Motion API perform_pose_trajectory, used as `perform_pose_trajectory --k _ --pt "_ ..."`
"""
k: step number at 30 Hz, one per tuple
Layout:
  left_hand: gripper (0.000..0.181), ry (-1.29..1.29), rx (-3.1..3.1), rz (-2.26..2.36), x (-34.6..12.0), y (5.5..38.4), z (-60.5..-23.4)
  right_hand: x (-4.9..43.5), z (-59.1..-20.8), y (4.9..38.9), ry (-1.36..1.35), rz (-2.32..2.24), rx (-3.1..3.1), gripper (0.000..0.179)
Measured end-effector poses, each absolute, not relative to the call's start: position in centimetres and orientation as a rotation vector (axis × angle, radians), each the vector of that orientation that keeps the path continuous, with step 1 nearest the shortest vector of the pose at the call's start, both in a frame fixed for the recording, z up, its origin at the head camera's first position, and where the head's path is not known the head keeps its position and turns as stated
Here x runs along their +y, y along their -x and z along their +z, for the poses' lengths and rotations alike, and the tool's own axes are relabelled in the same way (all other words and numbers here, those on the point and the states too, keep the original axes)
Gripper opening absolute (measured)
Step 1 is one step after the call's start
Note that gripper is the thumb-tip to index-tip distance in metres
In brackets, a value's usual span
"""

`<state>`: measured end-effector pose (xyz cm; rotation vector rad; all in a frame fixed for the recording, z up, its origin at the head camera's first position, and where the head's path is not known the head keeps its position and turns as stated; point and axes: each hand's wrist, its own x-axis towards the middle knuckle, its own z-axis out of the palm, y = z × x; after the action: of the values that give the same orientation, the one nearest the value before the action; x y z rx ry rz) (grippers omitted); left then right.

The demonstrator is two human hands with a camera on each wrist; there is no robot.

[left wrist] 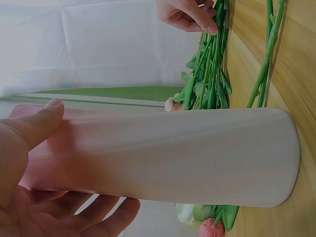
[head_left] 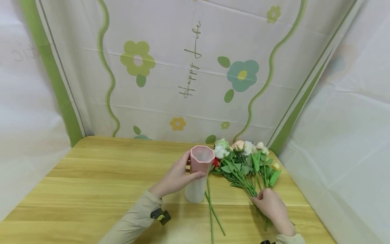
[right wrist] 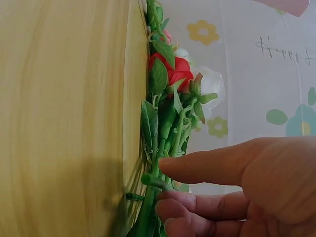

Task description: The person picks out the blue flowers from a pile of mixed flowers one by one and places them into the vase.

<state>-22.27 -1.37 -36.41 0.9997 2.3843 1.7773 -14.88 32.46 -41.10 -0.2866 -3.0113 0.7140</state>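
A tall vase [head_left: 196, 183], pink at its faceted rim and fading to white below, stands upright on the table. My left hand [head_left: 175, 178] grips its upper part, thumb across the near side and fingers round the far side. In the left wrist view the vase [left wrist: 168, 155] fills the middle. To the right lies a bunch of artificial flowers [head_left: 240, 166], with white, peach, red and yellow heads and green stems. At the stems' lower end, my right hand [head_left: 271, 206] pinches a green flower stem [right wrist: 157, 181] between thumb and fingers.
Two loose green stems [head_left: 211, 213] lie crossed on the wooden table [head_left: 100, 176], just right of the vase, their heads towards the back. A printed cloth [head_left: 170, 67] hangs behind, and white sheets [head_left: 344, 135] close off both sides.
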Motion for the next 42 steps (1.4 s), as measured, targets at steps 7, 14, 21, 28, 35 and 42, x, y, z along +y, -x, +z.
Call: perform_pose_trajectory --k 7,14,21,28,35,42 --pt "0.076 -1.000 2.378 1.777 -1.2 22.2 -36.3 32.6 -41.1 14.8 0.279 0.690 -3.039 0.046" --pt "0.075 -0.996 2.374 1.791 -1.3 22.1 -36.5 32.4 -40.8 14.4 0.293 0.719 -2.989 0.042" --pt "0.077 -0.980 2.406 1.760 -1.5 21.9 -36.5 32.5 -40.7 13.7 0.252 0.752 -2.935 0.033" --pt "0.076 -0.996 2.405 1.770 -1.3 22.1 -36.5 33.0 -40.1 13.7 0.280 0.766 -2.914 0.020" --pt "0.076 -1.016 2.394 1.780 -1.4 22.1 -36.4 33.0 -39.7 13.8 0.320 0.786 -2.902 0.014" --pt "0.076 -1.017 2.400 1.766 -1.4 22.0 -36.3 32.9 -39.7 13.6 0.364 0.834 -2.873 0.015"
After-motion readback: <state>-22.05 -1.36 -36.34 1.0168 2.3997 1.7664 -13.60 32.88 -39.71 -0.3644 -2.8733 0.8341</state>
